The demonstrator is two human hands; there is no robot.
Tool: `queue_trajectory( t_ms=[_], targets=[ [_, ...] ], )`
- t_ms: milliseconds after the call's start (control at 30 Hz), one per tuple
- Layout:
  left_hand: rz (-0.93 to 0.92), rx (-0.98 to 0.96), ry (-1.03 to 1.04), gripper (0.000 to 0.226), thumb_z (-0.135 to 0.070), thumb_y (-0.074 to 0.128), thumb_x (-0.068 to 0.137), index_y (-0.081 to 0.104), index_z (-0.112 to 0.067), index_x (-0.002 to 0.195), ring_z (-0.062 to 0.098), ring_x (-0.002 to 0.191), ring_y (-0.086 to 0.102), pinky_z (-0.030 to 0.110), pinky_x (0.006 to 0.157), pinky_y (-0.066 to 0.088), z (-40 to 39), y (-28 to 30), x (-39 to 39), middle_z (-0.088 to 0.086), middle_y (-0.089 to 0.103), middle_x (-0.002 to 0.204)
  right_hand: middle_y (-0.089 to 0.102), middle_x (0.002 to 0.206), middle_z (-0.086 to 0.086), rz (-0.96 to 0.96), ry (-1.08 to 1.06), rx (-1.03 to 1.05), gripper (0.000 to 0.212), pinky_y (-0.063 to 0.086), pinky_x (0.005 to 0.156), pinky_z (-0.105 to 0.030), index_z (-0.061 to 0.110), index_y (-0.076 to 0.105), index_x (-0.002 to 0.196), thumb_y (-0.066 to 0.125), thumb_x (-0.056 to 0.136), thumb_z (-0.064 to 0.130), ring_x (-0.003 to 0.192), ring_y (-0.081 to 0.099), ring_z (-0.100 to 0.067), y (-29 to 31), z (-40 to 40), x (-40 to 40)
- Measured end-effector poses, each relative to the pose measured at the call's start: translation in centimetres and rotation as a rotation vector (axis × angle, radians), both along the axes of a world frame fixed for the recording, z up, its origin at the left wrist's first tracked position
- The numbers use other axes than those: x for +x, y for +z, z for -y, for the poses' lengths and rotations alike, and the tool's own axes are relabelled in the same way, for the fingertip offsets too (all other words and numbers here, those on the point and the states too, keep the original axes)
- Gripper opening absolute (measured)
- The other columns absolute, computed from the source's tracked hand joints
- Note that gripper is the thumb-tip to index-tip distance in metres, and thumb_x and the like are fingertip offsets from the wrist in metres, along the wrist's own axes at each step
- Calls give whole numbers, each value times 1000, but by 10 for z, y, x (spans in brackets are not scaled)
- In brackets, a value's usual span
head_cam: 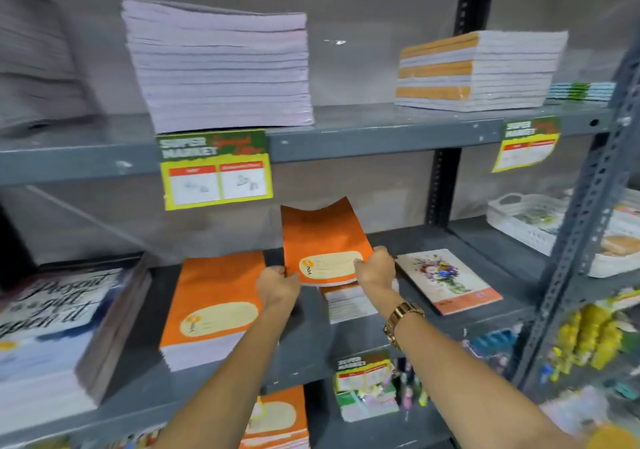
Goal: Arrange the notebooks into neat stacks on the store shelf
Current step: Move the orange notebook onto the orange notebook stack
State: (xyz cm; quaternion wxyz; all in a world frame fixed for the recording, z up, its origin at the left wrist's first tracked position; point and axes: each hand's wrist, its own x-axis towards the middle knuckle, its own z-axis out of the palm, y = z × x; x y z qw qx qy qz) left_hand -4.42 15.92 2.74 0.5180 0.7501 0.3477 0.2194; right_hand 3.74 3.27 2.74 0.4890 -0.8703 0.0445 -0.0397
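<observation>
Left hand [277,287] and right hand [375,268] pinch an orange notebook [320,240] by its near corners, tilted above a low stack [349,301] on the middle shelf [311,341]. The sagging far edge could catch and skew the pile.

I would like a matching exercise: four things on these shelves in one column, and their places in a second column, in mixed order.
Things:
1. tall pale stack
2. orange notebook
3. flower-cover notebook
4. white basket

Places:
A. far right of the middle shelf
B. lying flat, right of the right hand
C. upper shelf, above a price tag
D. held in both hands

Pairs: 1-C, 2-D, 3-B, 4-A
</observation>
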Motion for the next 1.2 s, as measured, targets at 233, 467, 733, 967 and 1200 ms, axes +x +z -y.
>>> queue_trajectory(
  t_ms=[233, 467, 733, 967, 1200],
  targets=[
    [-23, 3, 122, 40, 1, 62, 80, 48, -16, 46, 30, 78, 64, 36, 79, 53, -76, -3, -55, 16, 66, 74, 67, 114, -20, -38, 148, 49, 27, 50, 85, -35, -5, 59, 110, 62, 86, 8, 105, 63, -35, -12, -83, -37],
    [-66, 5, 187, 40, 0, 60, 79, 48, -20, 47, 31, 73, 63, 35, 75, 54, -123, -12, -92, 12, 61, 66, 61, 125, -22, -81, 193, 23, 36, 48, 91, -35, -5, 53, 119, 62, 87, 9, 116, 59, -34, -21, -136, -64],
    [-129, -1, 170, 26, 0, 54, 77, 56, -6, 52, 30, 66, 61, 30, 64, 50, -142, -19, -113, 17, 64, 65, 59, 122, -24, -133, 196, -35, 31, 50, 82, -36, -7, 51, 115, 55, 86, 2, 111, 59, -38, -31, -155, -88],
    [-180, 20, 191, 35, -9, 58, 82, 47, -10, 49, 24, 56, 55, 27, 57, 46, -144, -16, -114, 10, 58, 61, 65, 111, -19, -108, 207, -136, 22, 42, 64, -29, -3, 61, 102, 60, 83, 8, 99, 63, -34, -36, -151, -96],
    [-238, 143, 230, 29, -19, 68, 80, 63, 7, 91, 37, 89, 64, 42, 77, 54, -127, -13, -114, 24, 60, 111, 62, 116, -14, -52, 261, -297, 29, 52, 69, -30, 6, 64, 102, 71, 81, 24, 100, 66, -29, -34, -136, -94]
  ],
)
